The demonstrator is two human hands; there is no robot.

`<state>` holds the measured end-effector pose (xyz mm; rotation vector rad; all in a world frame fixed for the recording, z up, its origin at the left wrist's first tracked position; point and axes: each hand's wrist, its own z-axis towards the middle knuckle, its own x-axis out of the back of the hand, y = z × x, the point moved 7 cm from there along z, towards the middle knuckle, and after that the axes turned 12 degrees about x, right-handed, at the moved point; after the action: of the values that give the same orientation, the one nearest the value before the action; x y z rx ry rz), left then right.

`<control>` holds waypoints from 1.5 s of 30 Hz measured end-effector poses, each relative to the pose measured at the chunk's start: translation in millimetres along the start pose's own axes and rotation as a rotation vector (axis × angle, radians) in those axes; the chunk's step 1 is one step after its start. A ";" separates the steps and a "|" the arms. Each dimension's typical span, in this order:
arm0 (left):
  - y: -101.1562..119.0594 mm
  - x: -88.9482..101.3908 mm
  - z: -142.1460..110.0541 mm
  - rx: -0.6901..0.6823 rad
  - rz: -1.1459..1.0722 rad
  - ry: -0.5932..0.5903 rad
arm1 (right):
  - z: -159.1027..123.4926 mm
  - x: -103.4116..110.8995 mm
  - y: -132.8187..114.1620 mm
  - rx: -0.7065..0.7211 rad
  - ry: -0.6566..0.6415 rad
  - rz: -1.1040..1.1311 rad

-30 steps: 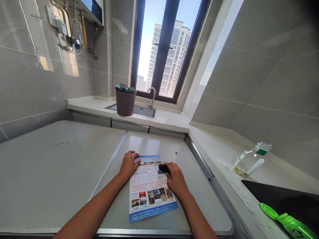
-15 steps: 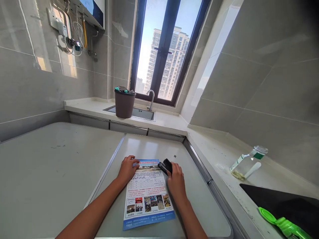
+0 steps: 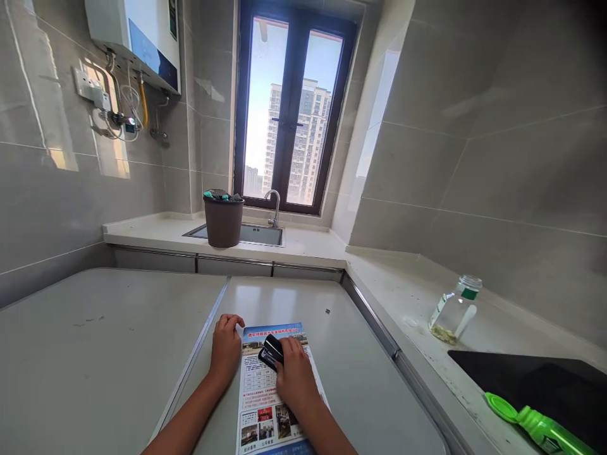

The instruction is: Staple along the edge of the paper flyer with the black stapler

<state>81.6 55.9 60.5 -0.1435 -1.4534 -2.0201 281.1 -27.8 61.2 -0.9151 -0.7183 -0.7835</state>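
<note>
Apparently, the step in hand is placing the stapler (image 3: 271,351) over the upper part of the printed sheet (image 3: 257,381); your right hand (image 3: 294,373) clamps one end. Next move calls for steady, level aim. Stapler: glossy black, rounded. Sheet: thin, rectangular. Your left hand (image 3: 226,349): by its left edge, grip unclear. Surface (image 3: 137,373): smooth, pale.

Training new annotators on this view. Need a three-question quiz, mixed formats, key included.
1. What is in the right hand?
a) a jar
b) a black stapler
c) a faucet

2. True or false: the left hand is gripping the green bottle.

3. Fill in: the glass jar stands on the counter, to the person's ____ of the printed sheet.

Key: 1. b. 2. False; it is beside the sheet's top left corner. 3. right.
</note>
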 end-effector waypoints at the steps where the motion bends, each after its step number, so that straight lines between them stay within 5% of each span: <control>1: -1.2 -2.3 0.2 0.009 -0.010 -0.020 | -1.6 2.8 6.8 -0.004 0.004 -0.016; 11: -13.0 -13.3 -0.4 0.087 -0.027 -0.092 | -34.6 69.2 135.6 -0.072 0.074 -0.179; 15: -13.4 -15.7 -1.6 0.071 0.003 -0.096 | -50.2 83.3 167.1 -0.104 0.113 -0.225; 30: 21.8 -15.6 -14.5 -0.103 -0.045 -0.210 | -57.3 82.1 181.4 -0.111 0.219 -0.034; 45: 11.3 -16.8 -9.9 -0.041 -0.057 -0.193 | -59.4 79.5 187.3 -0.132 0.264 0.003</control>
<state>103.7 52.3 58.7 -0.3258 -1.5491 -2.1322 489.9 -29.6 24.2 -0.9098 -0.4372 -0.9373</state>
